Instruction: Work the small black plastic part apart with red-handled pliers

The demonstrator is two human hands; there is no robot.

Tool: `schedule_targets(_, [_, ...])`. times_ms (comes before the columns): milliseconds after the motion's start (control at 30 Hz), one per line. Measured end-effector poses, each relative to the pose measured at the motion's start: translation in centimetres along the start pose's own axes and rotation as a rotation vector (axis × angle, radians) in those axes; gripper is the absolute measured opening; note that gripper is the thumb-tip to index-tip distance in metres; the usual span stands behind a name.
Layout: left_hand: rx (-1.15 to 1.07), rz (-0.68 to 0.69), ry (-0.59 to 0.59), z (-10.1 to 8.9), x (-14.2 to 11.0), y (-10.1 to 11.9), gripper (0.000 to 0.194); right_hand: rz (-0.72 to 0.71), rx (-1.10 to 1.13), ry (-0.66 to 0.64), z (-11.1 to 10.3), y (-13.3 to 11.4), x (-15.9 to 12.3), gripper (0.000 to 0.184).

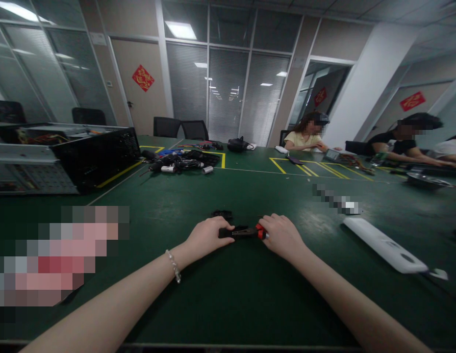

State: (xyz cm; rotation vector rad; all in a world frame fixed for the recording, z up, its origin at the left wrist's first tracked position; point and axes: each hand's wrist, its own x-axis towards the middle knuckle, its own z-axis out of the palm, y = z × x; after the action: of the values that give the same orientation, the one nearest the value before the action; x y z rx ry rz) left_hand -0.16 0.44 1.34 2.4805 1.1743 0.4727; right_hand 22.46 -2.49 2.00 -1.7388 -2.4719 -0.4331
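My right hand [285,236] is closed around the red-and-black handles of a pair of pliers [249,232], whose dark jaws point left. Facing it, my left hand [205,238], with a beaded bracelet on the wrist, pinches a small black part [225,233] between thumb and fingers. The jaws reach up to this part; whether they grip it I cannot tell. Just beyond my left fingers, another small black piece [221,214] lies on the green table [228,294].
An opened computer case [106,159] stands at the left. Tangled cables and black parts [184,161] lie farther back. At the right are a white power strip [386,245] and a metal dish [428,180]. Several people sit along the far right side.
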Motion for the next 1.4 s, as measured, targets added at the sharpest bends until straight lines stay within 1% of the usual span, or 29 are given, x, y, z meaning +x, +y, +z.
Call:
schedule_targets(167, [-0.001, 0.017, 0.010, 0.12, 0.04, -0.18, 0.034, -0.002, 0.005, -0.005, -0.10, 0.06, -0.07, 0.024])
schedule_targets(433, [0.009, -0.005, 0.002, 0.12, 0.00, -0.02, 0.032, -0.009, -0.014, 0.007, 0.11, 0.03, -0.04, 0.022])
schedule_targets(867, [-0.007, 0.013, 0.024, 0.26, 0.02, -0.18, 0.032, -0.008, -0.012, 0.008, 0.15, 0.13, -0.10, 0.024])
schedule_targets(1167, [-0.006, 0.001, 0.010, 0.18, 0.04, -0.18, 0.033, -0.007, -0.003, 0.003, 0.40, 0.13, 0.03, 0.026])
schedule_targets(1400, [0.002, 0.009, 0.017, 0.28, 0.10, -0.22, 0.033, -0.007, -0.009, 0.007, 0.09, 0.05, 0.00, 0.021])
